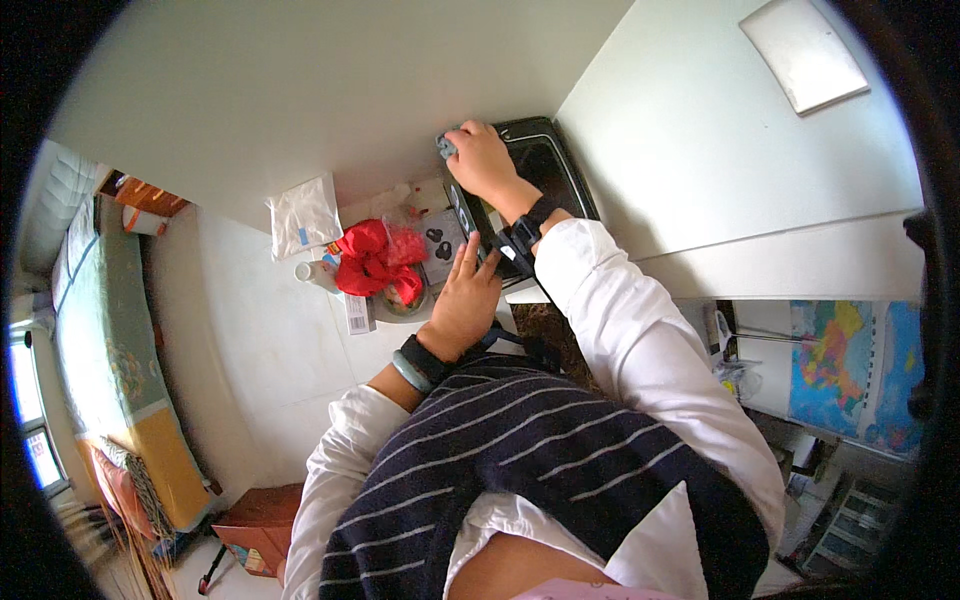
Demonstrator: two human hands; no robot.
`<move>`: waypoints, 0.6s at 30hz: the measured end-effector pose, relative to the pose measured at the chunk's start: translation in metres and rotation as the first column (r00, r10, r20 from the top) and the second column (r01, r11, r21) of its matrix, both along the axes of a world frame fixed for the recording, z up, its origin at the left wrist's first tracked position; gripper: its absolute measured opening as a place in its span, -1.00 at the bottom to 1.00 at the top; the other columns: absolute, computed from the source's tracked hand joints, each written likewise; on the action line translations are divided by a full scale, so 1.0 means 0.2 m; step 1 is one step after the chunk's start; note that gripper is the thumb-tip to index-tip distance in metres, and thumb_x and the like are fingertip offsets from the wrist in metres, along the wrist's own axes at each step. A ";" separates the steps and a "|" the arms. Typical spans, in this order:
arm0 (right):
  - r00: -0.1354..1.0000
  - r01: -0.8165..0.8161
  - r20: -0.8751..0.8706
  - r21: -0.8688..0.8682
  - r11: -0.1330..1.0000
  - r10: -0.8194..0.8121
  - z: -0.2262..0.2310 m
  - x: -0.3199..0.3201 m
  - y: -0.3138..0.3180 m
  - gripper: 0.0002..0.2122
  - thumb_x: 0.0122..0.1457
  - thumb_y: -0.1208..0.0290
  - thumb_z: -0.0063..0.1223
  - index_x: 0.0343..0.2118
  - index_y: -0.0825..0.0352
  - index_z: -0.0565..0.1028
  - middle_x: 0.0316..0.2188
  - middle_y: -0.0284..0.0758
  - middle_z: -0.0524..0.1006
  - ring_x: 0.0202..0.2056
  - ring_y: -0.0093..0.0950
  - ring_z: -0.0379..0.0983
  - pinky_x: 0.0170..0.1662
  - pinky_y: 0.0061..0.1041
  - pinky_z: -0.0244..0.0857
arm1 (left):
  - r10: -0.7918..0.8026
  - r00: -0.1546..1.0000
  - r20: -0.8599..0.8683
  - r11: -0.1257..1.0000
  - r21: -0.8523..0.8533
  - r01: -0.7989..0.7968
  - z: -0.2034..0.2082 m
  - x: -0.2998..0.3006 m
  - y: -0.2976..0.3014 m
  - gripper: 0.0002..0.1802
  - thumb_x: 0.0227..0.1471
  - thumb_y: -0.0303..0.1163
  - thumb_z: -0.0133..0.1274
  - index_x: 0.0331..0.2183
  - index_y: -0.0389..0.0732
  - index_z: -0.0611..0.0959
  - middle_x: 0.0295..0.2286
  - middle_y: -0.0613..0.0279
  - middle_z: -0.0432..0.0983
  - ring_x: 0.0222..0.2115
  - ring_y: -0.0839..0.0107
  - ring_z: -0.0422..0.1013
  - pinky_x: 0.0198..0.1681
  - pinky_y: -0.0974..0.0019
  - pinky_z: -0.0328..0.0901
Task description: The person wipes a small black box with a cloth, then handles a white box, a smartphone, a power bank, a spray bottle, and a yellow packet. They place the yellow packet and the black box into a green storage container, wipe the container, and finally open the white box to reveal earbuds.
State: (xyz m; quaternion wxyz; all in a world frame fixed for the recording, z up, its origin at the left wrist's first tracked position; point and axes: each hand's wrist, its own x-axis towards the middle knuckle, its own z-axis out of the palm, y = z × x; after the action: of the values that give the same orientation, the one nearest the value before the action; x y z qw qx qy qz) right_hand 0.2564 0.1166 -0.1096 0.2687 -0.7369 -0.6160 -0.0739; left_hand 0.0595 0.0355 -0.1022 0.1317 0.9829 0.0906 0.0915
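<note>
My right hand [482, 162] is closed on a small grey-blue cloth [447, 146], which it presses at the far left corner of a black box-shaped appliance [550, 165] with a glossy dark top. Most of the cloth is hidden under the fingers. At the appliance's near left edge, my left hand [466, 305] lies with its fingers stretched out, the fingertips touching or very close to the side. Just left of these fingers is a flat grey box [438, 240] with a dark printed picture.
A red plastic bag [375, 262], a white packet [304, 216], a white bottle [316, 273] and a small white box [358, 315] crowd the surface left of the appliance. Pale walls close in behind and to the right. A covered bed [120, 300] stands far left.
</note>
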 end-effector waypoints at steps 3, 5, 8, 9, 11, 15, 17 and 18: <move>0.991 -0.127 -0.057 -0.062 0.990 0.123 0.03 0.04 -0.04 -0.79 -0.05 0.48 0.04 -0.31 0.36 0.57 -0.28 -0.15 0.50 -0.19 -0.13 0.41 -0.09 -0.24 0.32 | 0.018 1.000 0.009 1.000 0.014 -0.018 -0.02 -0.01 -0.01 -0.78 -0.04 -0.43 -0.08 -0.40 -0.36 0.60 0.13 0.00 0.18 0.20 -0.12 0.00 0.24 -0.01 -0.02; 0.970 -0.229 -0.095 -0.067 0.971 0.222 0.04 0.03 -0.14 -0.78 -0.07 0.50 0.04 -0.32 0.37 0.57 -0.28 -0.15 0.51 -0.20 -0.14 0.43 -0.10 -0.24 0.33 | 0.018 0.999 0.040 0.999 0.027 -0.019 -0.04 0.00 0.00 -0.80 -0.04 -0.44 -0.07 -0.43 -0.35 0.58 0.16 0.01 0.14 0.18 -0.13 0.03 0.24 -0.01 0.00; 0.931 -0.333 -0.191 -0.107 0.937 0.310 0.06 0.01 -0.32 -0.77 -0.10 0.52 0.05 -0.32 0.40 0.57 -0.28 -0.14 0.51 -0.23 -0.15 0.45 -0.12 -0.27 0.34 | 0.003 0.996 0.094 1.000 -0.005 -0.002 -0.07 0.00 0.02 -0.82 -0.05 -0.45 -0.06 -0.42 -0.35 0.58 0.16 0.00 0.13 0.18 -0.14 0.04 0.24 0.00 0.00; 0.915 -0.364 -0.229 -0.122 0.923 0.331 0.08 0.00 -0.38 -0.76 -0.10 0.52 0.06 -0.32 0.41 0.57 -0.28 -0.13 0.51 -0.24 -0.15 0.46 -0.13 -0.28 0.34 | 0.001 0.996 0.090 1.000 -0.010 0.000 -0.07 -0.01 0.02 -0.82 -0.06 -0.45 -0.06 -0.42 -0.35 0.57 0.14 0.00 0.16 0.18 -0.14 0.04 0.24 0.00 0.00; 0.874 -0.440 -0.295 -0.143 0.887 0.386 0.12 -0.01 -0.50 -0.75 -0.10 0.51 0.07 -0.29 0.41 0.57 -0.27 -0.13 0.50 -0.24 -0.16 0.45 -0.14 -0.30 0.34 | -0.002 0.995 0.099 1.000 -0.017 0.003 -0.08 -0.01 0.03 -0.82 -0.07 -0.45 -0.05 -0.42 -0.35 0.56 0.10 0.00 0.21 0.18 -0.13 0.05 0.23 0.00 0.00; 0.885 -0.447 -0.271 -0.271 0.853 0.378 0.19 -0.02 -0.57 -0.80 -0.08 0.50 0.05 -0.34 0.38 0.56 -0.31 -0.14 0.48 -0.21 -0.17 0.43 -0.10 -0.30 0.31 | -0.044 0.986 0.162 0.998 -0.036 0.051 -0.06 -0.01 0.03 -0.85 -0.09 -0.46 -0.04 -0.45 -0.35 0.55 0.02 -0.09 0.28 0.14 -0.14 0.11 0.20 -0.01 0.06; 0.916 -0.402 -0.127 -0.303 0.864 0.381 0.19 0.00 -0.50 -0.83 -0.07 0.48 0.05 -0.37 0.35 0.56 -0.34 -0.15 0.48 -0.21 -0.17 0.42 -0.10 -0.29 0.30 | -0.079 0.975 0.208 0.988 -0.113 0.104 -0.04 -0.04 0.05 -0.86 -0.11 -0.48 -0.02 -0.45 -0.35 0.54 0.02 -0.13 0.28 0.12 -0.13 0.14 0.18 0.02 0.10; 0.915 -0.380 0.032 -0.264 0.886 0.402 0.18 0.01 -0.44 -0.84 -0.06 0.46 0.04 -0.39 0.34 0.55 -0.34 -0.17 0.47 -0.24 -0.18 0.42 -0.13 -0.24 0.31 | -0.103 0.968 0.230 0.974 -0.174 0.145 -0.03 -0.06 0.07 -0.87 -0.12 -0.49 -0.01 -0.46 -0.35 0.54 0.01 -0.14 0.28 0.11 -0.12 0.16 0.17 0.04 0.12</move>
State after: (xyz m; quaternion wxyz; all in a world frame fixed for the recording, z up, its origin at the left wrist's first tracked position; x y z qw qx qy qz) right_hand 0.2594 0.0284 -0.0745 0.1555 -0.6217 -0.7671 0.0292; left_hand 0.0480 0.0493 -0.1074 0.2392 0.9535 0.0220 0.1819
